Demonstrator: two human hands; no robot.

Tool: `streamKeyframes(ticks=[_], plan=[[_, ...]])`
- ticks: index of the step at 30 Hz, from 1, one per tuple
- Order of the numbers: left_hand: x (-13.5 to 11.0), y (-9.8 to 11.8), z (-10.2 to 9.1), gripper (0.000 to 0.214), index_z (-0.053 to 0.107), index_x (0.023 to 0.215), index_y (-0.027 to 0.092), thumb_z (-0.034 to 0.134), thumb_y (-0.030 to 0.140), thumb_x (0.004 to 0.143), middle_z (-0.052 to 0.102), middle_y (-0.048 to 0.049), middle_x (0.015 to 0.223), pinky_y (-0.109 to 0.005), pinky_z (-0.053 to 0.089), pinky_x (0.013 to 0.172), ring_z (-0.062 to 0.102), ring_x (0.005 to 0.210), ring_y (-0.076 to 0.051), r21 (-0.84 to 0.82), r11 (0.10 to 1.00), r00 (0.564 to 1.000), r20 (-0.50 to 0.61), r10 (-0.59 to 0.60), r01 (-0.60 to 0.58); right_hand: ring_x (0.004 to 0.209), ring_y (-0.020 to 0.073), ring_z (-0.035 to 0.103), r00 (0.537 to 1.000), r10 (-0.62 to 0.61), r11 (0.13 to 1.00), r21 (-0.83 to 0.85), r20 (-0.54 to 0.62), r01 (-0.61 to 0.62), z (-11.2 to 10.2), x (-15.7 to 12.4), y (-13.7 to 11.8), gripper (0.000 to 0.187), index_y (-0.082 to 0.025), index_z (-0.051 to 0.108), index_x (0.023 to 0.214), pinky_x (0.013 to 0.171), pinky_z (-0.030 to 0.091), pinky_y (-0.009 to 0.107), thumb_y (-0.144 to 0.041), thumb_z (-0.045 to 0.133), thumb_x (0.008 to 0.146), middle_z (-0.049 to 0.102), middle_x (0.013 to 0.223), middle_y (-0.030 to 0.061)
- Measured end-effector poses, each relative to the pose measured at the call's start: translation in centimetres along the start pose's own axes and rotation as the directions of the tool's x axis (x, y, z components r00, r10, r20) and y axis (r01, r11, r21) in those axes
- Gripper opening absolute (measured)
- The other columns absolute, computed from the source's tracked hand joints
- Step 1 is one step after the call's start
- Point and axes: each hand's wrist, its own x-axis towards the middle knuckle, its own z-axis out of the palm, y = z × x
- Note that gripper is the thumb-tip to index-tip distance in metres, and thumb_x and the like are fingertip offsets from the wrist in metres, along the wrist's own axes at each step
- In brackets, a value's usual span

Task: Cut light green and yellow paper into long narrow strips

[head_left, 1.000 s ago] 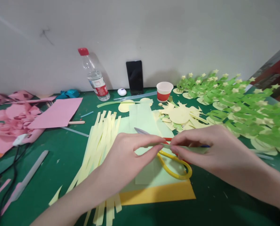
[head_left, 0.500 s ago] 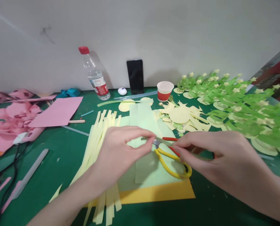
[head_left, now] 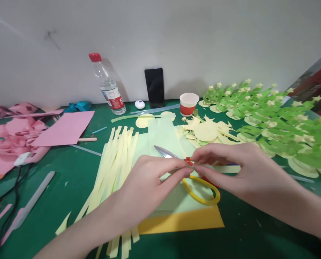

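Note:
My left hand (head_left: 160,183) and my right hand (head_left: 227,158) meet fingertip to fingertip over the pale green paper (head_left: 163,133). Both are closed in a pinch on a thin paper strip (head_left: 226,168); most of it is hidden by my fingers, and a pale end shows under my right palm. Just beneath lie scissors (head_left: 200,192) with yellow and red handles, blades pointing to the upper left. Left of the scissors, a bundle of pale yellow paper strips (head_left: 117,154) fans across the sheets. Orange-yellow paper (head_left: 182,221) sticks out at the bottom of the stack.
Behind stand a water bottle (head_left: 111,93), a phone (head_left: 154,88) against the wall and a paper cup (head_left: 189,104). Yellow paper cutouts (head_left: 209,130) lie beside rows of green paper plants (head_left: 273,118). Pink paper pieces (head_left: 17,133) and a black cable (head_left: 17,190) are at left.
My hands have come together, my left moving right and my right slightly left, closing the gap where the strip stretched between them. The scissor blades now show more.

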Motion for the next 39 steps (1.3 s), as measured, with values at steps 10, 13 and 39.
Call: streamKeyframes(ticks=[10, 13, 39], plan=[[-0.2, 0.3, -0.3, 0.019, 0.068, 0.078, 0.021, 0.051, 0.022, 0.085, 0.072, 0.0052, 0.072, -0.015, 0.044, 0.056, 0.064, 0.059, -0.009, 0.145, 0.974, 0.982, -0.044, 0.183, -0.175, 0.055, 0.0061, 0.051, 0.999, -0.040, 0.995, 0.095, -0.012, 0.041, 0.8, -0.1, 0.1, 0.013, -0.019, 0.058, 0.060, 0.050, 0.039, 0.013, -0.012, 0.049, 0.065, 0.059, 0.059, -0.0042], [-0.2, 0.1, -0.5, 0.018, 0.068, 0.072, 0.019, 0.054, 0.018, 0.083, 0.071, 0.0052, 0.066, -0.014, 0.044, 0.054, 0.062, 0.054, -0.007, 0.137, 0.962, 0.961, -0.119, 0.251, -0.234, 0.052, 0.0065, 0.049, 1.000, -0.010, 0.989, 0.149, 0.019, 0.007, 0.6, -0.2, 0.1, 0.013, -0.020, 0.060, 0.061, 0.045, 0.036, 0.014, -0.012, 0.050, 0.064, 0.058, 0.057, -0.0037], [-0.2, -0.2, -4.2, 0.018, 0.069, 0.060, 0.024, 0.059, 0.025, 0.075, 0.070, 0.0081, 0.060, -0.015, 0.050, 0.057, 0.063, 0.054, -0.010, 0.081, 0.995, 0.979, -0.188, 0.075, -0.061, 0.043, 0.0079, 0.052, 0.920, 0.235, 0.890, 0.312, 0.314, -0.334, -2.2, 0.4, 0.6, 0.010, -0.019, 0.052, 0.056, 0.042, 0.038, 0.015, -0.011, 0.052, 0.062, 0.054, 0.046, -0.0052]])
